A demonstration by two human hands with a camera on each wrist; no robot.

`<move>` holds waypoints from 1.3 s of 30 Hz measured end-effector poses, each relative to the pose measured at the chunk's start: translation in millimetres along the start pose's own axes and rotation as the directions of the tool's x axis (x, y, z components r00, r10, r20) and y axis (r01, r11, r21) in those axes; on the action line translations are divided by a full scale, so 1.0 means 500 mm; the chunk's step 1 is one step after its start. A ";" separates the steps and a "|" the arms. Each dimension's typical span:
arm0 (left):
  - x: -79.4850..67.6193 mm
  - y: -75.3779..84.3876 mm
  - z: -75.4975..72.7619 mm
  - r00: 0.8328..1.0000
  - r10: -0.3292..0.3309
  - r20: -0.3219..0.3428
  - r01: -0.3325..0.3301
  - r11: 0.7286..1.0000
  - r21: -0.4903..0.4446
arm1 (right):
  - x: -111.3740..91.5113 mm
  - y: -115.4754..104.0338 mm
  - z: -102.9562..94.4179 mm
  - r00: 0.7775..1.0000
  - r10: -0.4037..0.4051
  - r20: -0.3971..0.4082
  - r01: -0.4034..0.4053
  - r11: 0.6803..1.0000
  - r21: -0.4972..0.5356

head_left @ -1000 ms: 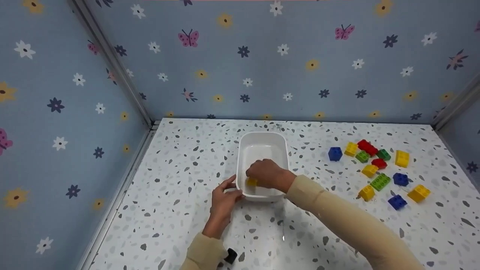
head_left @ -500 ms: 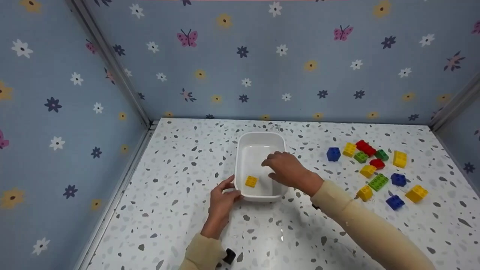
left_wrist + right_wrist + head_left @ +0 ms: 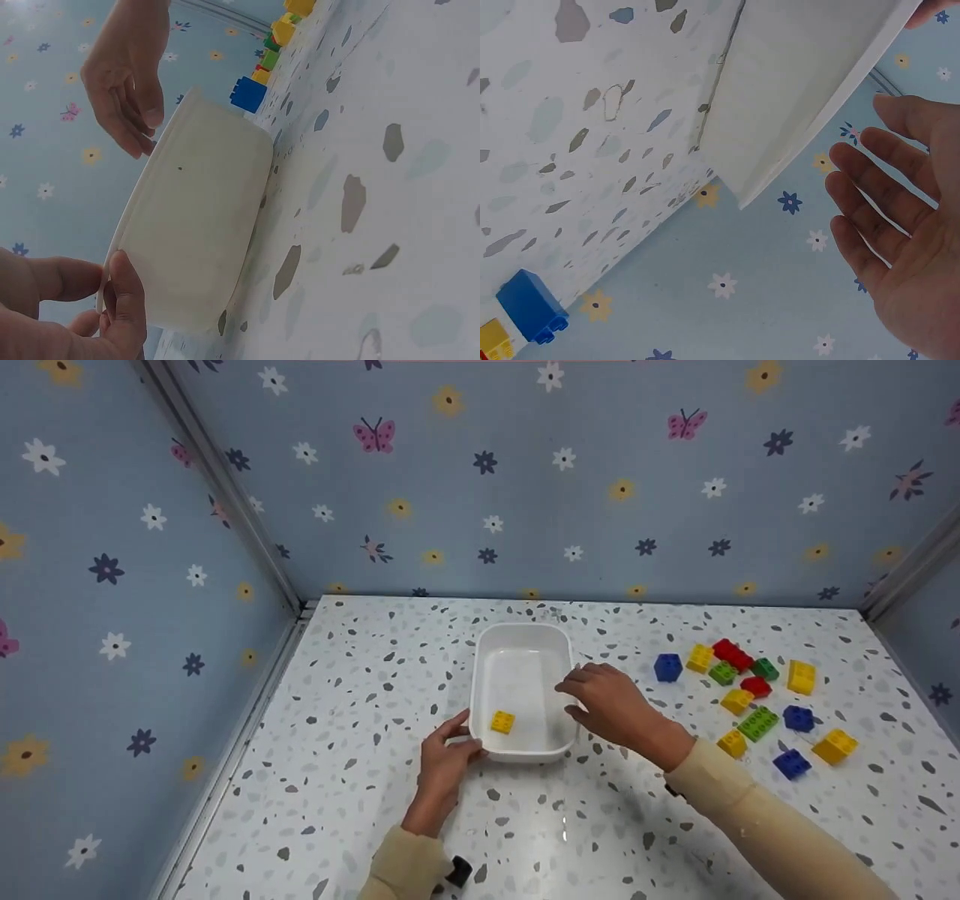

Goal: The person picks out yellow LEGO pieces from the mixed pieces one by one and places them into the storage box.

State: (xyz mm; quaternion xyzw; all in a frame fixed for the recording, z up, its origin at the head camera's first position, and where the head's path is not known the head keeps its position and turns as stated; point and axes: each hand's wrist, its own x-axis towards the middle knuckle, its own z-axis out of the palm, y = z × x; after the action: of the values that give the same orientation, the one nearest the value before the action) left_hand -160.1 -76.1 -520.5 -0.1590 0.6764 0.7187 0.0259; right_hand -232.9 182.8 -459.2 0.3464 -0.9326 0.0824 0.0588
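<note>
A white rectangular plastic tub point(image 3: 524, 755) stands on the speckled table, and one yellow toy brick point(image 3: 502, 722) lies inside near its front left corner. My left hand point(image 3: 442, 765) pinches the tub's rim at that corner; the left wrist view has thumb and fingers point(image 3: 129, 296) on either side of the edge. Over the tub's right rim hovers my right hand point(image 3: 611, 705), holding nothing. Its fingers point(image 3: 885, 195) look relaxed and spread in the right wrist view, beside the tub wall point(image 3: 802, 82).
Several loose toy bricks lie at the right of the table, among them a blue brick point(image 3: 667, 667) nearest the tub, a long green brick point(image 3: 758, 724) and a red brick point(image 3: 733, 655). Flower-patterned wall panels point(image 3: 525, 510) rise behind and at the sides.
My right hand has let go of the yellow brick inside the tub and moved right, out to the right rim. The left hand has stayed on the corner.
</note>
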 end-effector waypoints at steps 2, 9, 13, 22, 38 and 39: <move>0.000 0.000 0.000 1.000 0.000 0.001 0.000 1.000 0.005 | -0.011 0.005 0.001 1.000 0.001 -0.014 -0.001 1.000 -0.001; -0.002 0.000 -0.001 1.000 -0.011 -0.003 0.011 1.000 -0.003 | -0.045 0.025 0.002 0.999 0.040 -0.036 -0.039 0.999 0.031; 0.001 -0.001 -0.001 1.000 -0.004 -0.002 0.004 0.999 -0.034 | -0.061 0.038 0.002 0.997 0.047 -0.059 -0.046 0.999 0.017; 0.004 -0.001 0.000 1.000 -0.007 -0.003 0.007 0.999 -0.035 | -0.098 0.067 0.003 0.993 0.096 -0.065 -0.093 0.995 0.041; 0.001 -0.004 0.000 1.000 -0.002 0.001 0.002 0.999 -0.036 | -0.156 0.105 0.008 0.985 0.157 -0.072 -0.154 0.987 0.041; 0.001 -0.003 0.000 1.000 -0.001 0.002 0.001 0.999 -0.037 | -0.160 0.108 0.009 0.985 0.157 -0.077 -0.154 0.987 0.040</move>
State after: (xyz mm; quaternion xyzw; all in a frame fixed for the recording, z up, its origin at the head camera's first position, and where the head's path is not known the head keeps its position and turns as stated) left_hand -160.1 -76.2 -522.2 -0.1591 0.6630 0.7311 0.0239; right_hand -208.3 273.1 -482.8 0.2698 -0.9522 0.1164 0.0836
